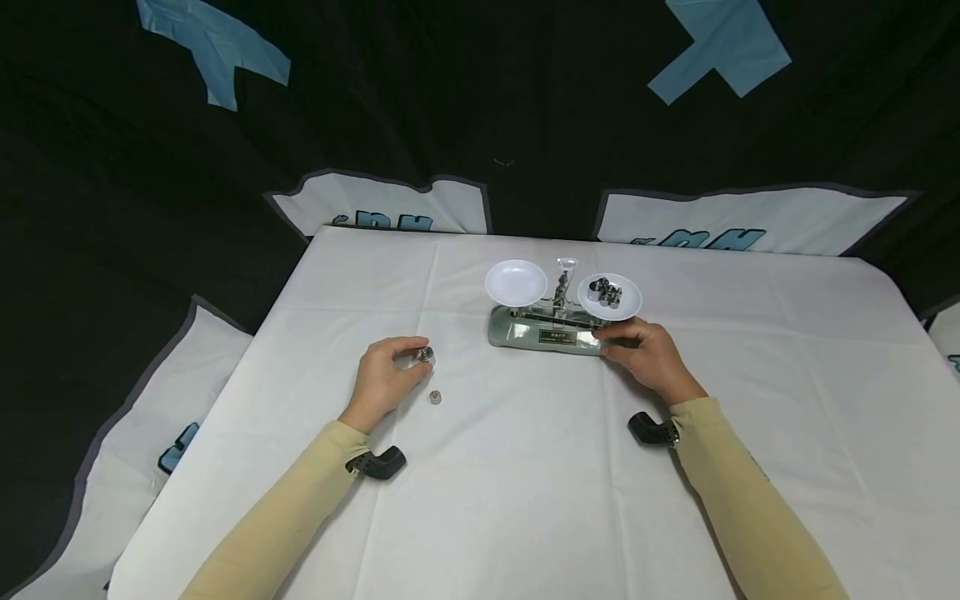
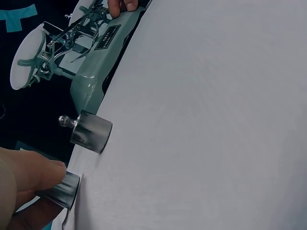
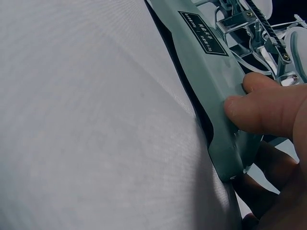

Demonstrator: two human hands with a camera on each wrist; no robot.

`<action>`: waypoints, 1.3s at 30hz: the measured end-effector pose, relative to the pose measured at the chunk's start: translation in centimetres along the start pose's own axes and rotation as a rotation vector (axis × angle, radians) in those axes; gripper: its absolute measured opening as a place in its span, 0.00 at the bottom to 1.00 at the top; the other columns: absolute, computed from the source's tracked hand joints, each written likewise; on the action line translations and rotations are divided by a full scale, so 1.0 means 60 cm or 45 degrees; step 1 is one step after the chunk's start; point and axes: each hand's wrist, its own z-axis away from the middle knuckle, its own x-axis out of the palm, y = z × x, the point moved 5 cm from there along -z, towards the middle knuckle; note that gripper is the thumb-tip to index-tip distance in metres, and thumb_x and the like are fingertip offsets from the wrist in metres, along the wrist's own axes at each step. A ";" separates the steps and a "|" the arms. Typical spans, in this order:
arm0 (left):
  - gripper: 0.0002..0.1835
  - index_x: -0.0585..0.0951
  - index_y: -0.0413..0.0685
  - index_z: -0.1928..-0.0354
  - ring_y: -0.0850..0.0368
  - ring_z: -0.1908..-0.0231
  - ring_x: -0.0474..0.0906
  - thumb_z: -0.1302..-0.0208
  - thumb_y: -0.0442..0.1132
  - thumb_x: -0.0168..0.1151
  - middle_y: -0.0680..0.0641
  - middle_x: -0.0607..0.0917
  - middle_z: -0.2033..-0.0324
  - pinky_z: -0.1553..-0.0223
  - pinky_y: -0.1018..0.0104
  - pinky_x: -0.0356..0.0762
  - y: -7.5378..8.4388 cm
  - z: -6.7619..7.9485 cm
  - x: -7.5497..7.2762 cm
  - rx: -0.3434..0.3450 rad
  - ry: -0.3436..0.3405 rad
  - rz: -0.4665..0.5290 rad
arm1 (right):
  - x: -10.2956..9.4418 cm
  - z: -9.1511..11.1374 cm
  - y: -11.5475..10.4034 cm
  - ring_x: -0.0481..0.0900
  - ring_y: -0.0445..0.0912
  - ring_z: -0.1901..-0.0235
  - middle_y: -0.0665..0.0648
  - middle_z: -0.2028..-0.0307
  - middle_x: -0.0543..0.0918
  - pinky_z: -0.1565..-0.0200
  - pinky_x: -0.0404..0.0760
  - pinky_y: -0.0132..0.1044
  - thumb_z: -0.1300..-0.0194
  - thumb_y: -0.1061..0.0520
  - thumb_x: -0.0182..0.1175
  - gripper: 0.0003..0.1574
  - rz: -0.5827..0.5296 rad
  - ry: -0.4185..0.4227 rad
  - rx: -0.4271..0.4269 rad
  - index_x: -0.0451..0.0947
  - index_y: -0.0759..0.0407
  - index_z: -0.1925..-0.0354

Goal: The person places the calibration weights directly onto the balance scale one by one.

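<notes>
My left hand [image 1: 384, 379] pinches a silver calibration weight [image 2: 66, 190] between thumb and fingers, on the left half of the table. A second, knobbed weight [image 2: 92, 132] stands on the cloth close by, just nearer to me than the held one in the head view. Farther back is a grey-green balance scale [image 1: 517, 332] with two white pans. Its left pan [image 1: 516, 283] is bare, while the right pan [image 1: 628, 302] carries several small metal weights [image 1: 606, 293]. My right hand [image 1: 648, 358] grips the right end of the scale's base, thumb on the front face [image 3: 225, 139].
A white cloth [image 1: 510, 483] covers the table. Behind its far edge hangs a black curtain [image 1: 420, 108] with blue tape pieces [image 1: 727, 46] and white lettered panels. Each wrist wears a black strap device [image 1: 382, 463].
</notes>
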 end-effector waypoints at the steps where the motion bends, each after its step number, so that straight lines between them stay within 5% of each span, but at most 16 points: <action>1: 0.21 0.85 0.38 0.45 0.39 0.42 0.82 0.43 0.31 0.71 0.36 0.88 0.48 0.33 0.45 0.73 0.000 0.000 0.000 -0.002 0.000 0.001 | 0.000 0.000 0.000 0.70 0.66 0.31 0.71 0.38 0.79 0.26 0.64 0.62 0.40 0.70 0.64 0.16 -0.002 0.002 0.000 0.86 0.69 0.52; 27: 0.19 0.87 0.38 0.49 0.38 0.42 0.81 0.44 0.32 0.73 0.36 0.89 0.52 0.34 0.45 0.73 -0.005 -0.008 -0.004 -0.026 -0.016 -0.063 | 0.003 -0.007 -0.007 0.68 0.65 0.28 0.71 0.43 0.83 0.25 0.62 0.62 0.39 0.70 0.65 0.15 -0.014 -0.003 0.003 0.86 0.70 0.53; 35: 0.19 0.87 0.41 0.48 0.37 0.39 0.80 0.41 0.36 0.72 0.37 0.89 0.50 0.21 0.41 0.52 -0.002 -0.014 -0.011 -0.013 -0.068 -0.087 | 0.000 -0.003 0.000 0.67 0.65 0.28 0.71 0.41 0.82 0.24 0.60 0.62 0.40 0.69 0.65 0.16 -0.006 0.001 0.031 0.86 0.69 0.52; 39: 0.18 0.87 0.42 0.48 0.38 0.38 0.79 0.41 0.37 0.71 0.38 0.89 0.49 0.25 0.41 0.62 0.001 -0.020 -0.015 -0.028 -0.103 -0.062 | -0.002 -0.001 0.001 0.67 0.65 0.28 0.71 0.40 0.81 0.24 0.60 0.62 0.40 0.69 0.65 0.16 -0.012 0.005 0.030 0.86 0.69 0.53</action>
